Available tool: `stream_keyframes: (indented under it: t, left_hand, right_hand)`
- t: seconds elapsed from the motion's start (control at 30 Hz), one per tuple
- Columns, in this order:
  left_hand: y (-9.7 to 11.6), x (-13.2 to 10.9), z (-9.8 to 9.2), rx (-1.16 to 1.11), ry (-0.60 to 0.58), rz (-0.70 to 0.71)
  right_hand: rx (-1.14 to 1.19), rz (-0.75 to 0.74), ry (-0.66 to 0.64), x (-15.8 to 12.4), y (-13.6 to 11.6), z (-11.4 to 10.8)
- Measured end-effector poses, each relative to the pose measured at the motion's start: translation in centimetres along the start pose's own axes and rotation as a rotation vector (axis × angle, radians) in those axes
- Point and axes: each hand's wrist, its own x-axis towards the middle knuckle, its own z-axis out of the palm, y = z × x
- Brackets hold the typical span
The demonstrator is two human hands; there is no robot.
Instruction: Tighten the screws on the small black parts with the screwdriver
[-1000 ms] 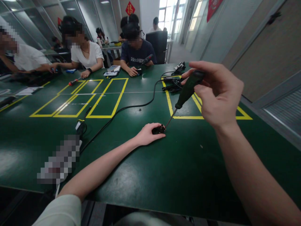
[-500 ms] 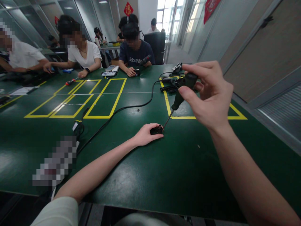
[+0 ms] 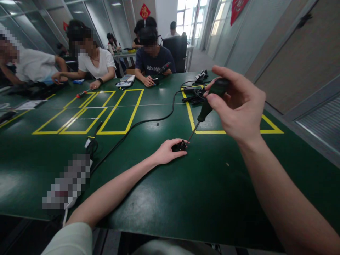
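My left hand rests on the green table, thumb and fingers closed around a small black part whose exact kind I cannot make out. A short round post stands up at its right end. In my right hand, raised to the right, is a screwdriver with a dark green and black handle. The thumb and fingers grip the handle, and the index finger is lifted off its end. Its thin metal shaft slants down to the left, and the tip meets the right end of the black part.
Yellow tape marks rectangles on the green table. A black cable crosses it towards black devices at the back. A blurred-out power strip lies at left. People sit opposite, one near a red screwdriver.
My right index finger has lifted from the screwdriver's end, and the fingers have shifted on the handle. The tip stays at the black part. The whole view has shifted slightly.
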Motion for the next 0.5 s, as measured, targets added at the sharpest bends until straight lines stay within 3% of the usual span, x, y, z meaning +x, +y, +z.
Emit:
stream_keyframes:
  t: [0.17, 0.5]
  left_hand:
    - [-0.41, 0.22, 0.18, -0.069, 0.001, -0.038]
    - [0.01, 0.24, 0.19, -0.068, -0.001, -0.071]
  right_hand:
    - [0.186, -0.022, -0.065, -0.05, 0.37, 0.11]
    - [-0.032, -0.008, -0.070, -0.35, 0.59, 0.00]
